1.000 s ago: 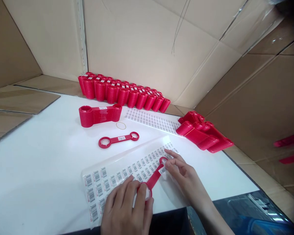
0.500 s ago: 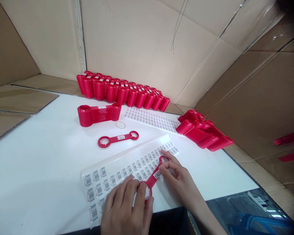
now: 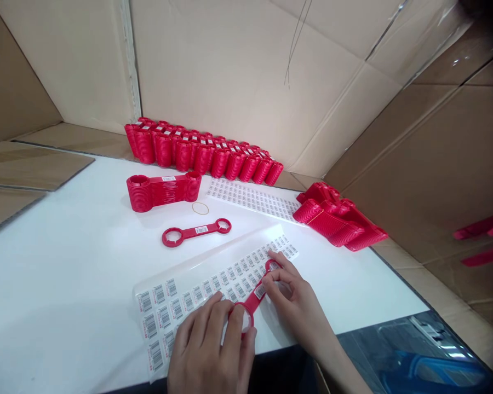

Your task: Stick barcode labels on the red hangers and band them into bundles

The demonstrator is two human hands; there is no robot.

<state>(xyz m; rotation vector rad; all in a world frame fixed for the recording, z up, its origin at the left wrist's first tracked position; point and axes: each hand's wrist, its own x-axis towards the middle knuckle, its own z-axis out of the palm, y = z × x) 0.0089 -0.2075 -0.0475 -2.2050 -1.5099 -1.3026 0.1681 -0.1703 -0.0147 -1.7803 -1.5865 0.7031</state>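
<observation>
A red plastic double-ring wrench [image 3: 252,301] lies slantwise over a sheet of barcode stickers [image 3: 188,301] in front of me. My left hand [image 3: 211,345] grips its near ring between thumb and fingers, the other fingers resting on the sheet. At the handle, the thumb and forefinger of my right hand [image 3: 290,293] pinch the edge of a white barcode sticker [image 3: 260,290], which lies along the handle. The far ring is partly covered by my right fingers. Beyond the sheet, another red wrench [image 3: 197,232] lies flat with a sticker on its handle.
A stack of stickered wrenches [image 3: 164,191] stands at the left, near a loose rubber band [image 3: 200,208]. Behind is a long row of bundled wrenches [image 3: 203,156]; more stacks [image 3: 337,219] lean at the right. Another sticker sheet [image 3: 252,199] lies between. Cardboard walls [image 3: 230,71] enclose the table.
The sticker under my right fingers now sits flatter and more in line with the handle. My left hand keeps its hold on the near ring. The view has shifted slightly.
</observation>
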